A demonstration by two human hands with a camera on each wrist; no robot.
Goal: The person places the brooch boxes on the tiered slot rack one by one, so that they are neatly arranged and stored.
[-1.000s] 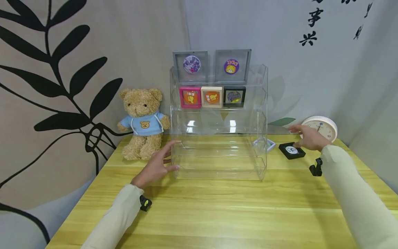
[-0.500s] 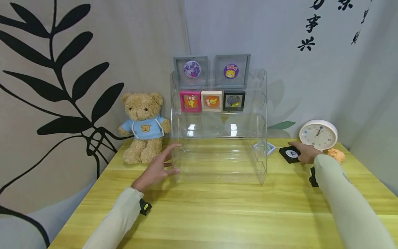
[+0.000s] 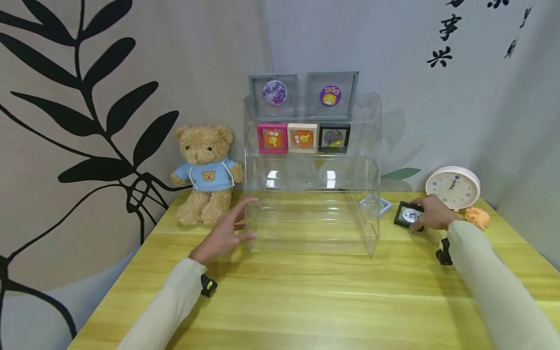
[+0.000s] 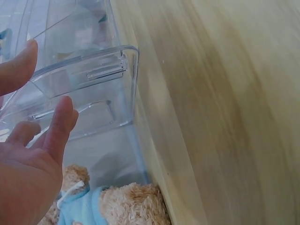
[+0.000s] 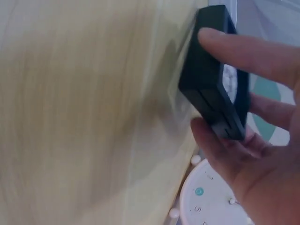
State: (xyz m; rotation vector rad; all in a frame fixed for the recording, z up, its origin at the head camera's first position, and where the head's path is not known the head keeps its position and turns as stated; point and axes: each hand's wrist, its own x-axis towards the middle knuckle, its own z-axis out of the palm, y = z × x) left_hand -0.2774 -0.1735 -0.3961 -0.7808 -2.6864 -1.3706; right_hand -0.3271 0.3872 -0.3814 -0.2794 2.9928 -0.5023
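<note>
My right hand [image 3: 435, 213] pinches a small black square display frame [image 3: 407, 214] with a round white badge in it, thumb at the near edge and fingers at the far side. In the right wrist view the frame [image 5: 206, 70] stands tilted between thumb and fingers; whether it is fully off the table cannot be told. My left hand [image 3: 225, 233] is at the left side of a clear acrylic tiered rack [image 3: 312, 245], with thumb and fingers extended. In the left wrist view its fingers [image 4: 60, 122] lie close to the rack's side panel; firm contact is unclear.
Two grey frames [image 3: 333, 114] stand on the rack's top tier. Below them are pink [image 3: 261, 146], cream [image 3: 302, 149] and black [image 3: 334, 149] frames. A pale frame [image 3: 385, 206] lies behind the rack's right side. Teddy bear [image 3: 205, 194] left; clock [image 3: 452, 187] and orange fluffy thing [image 3: 477, 217] right.
My right hand has come down from above the black frame, passed to its right side and taken hold of it, tilting it. My left hand has stayed beside the rack.
</note>
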